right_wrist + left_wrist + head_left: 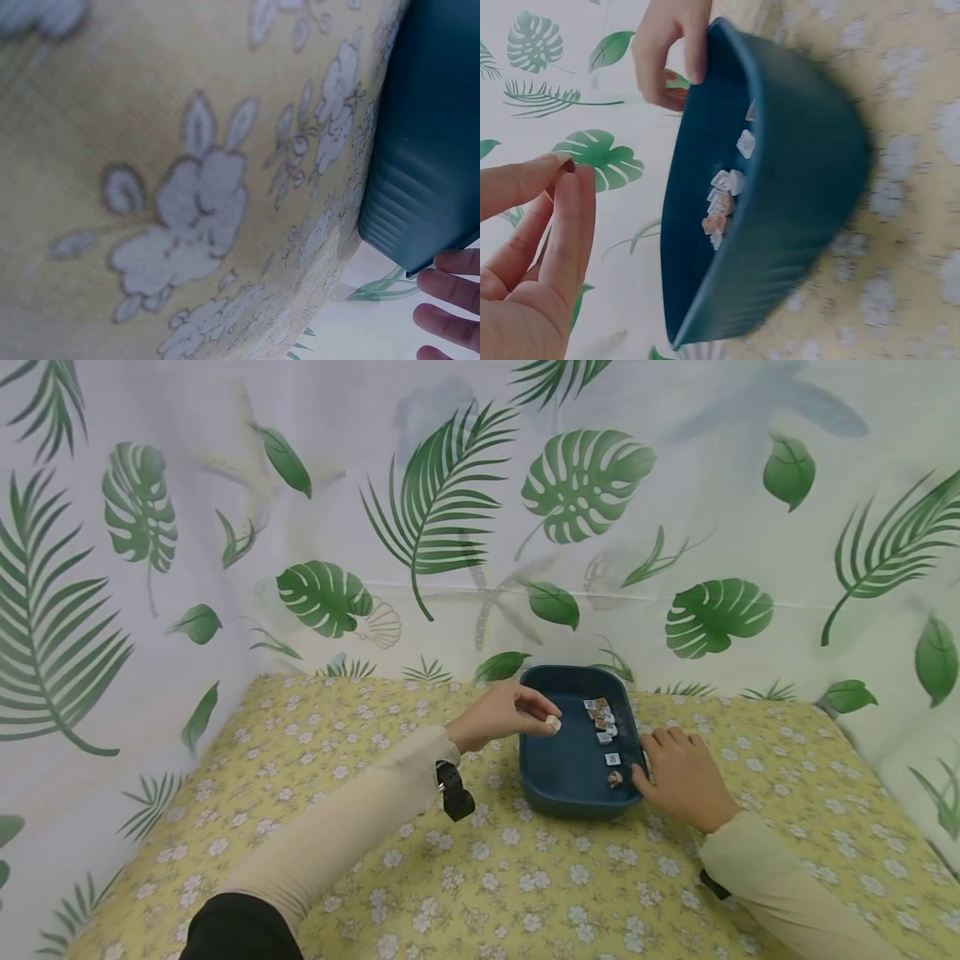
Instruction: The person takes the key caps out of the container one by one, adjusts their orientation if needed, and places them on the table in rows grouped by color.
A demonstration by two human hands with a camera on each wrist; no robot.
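In the head view my left hand (504,714) is over the left side of a dark blue plastic basin (555,789). Its thumb and fingertips pinch a small pale piece (553,724), which shows a brown side in the left wrist view and is mostly covered by the fingers. My right hand (688,781) holds the basin's right rim, thumb at the inner side and fingers outside. Small white and brown pieces (602,718) lie clustered along the basin's right side. Nearer the front are a white piece with a dark printed square (612,759) and a brownish one (615,779).
The basin stands on a yellow flowered tablecloth (450,868), near its back edge. Behind it hangs a white curtain (465,635) printed with green leaves. A black strap (453,789) circles the left wrist.
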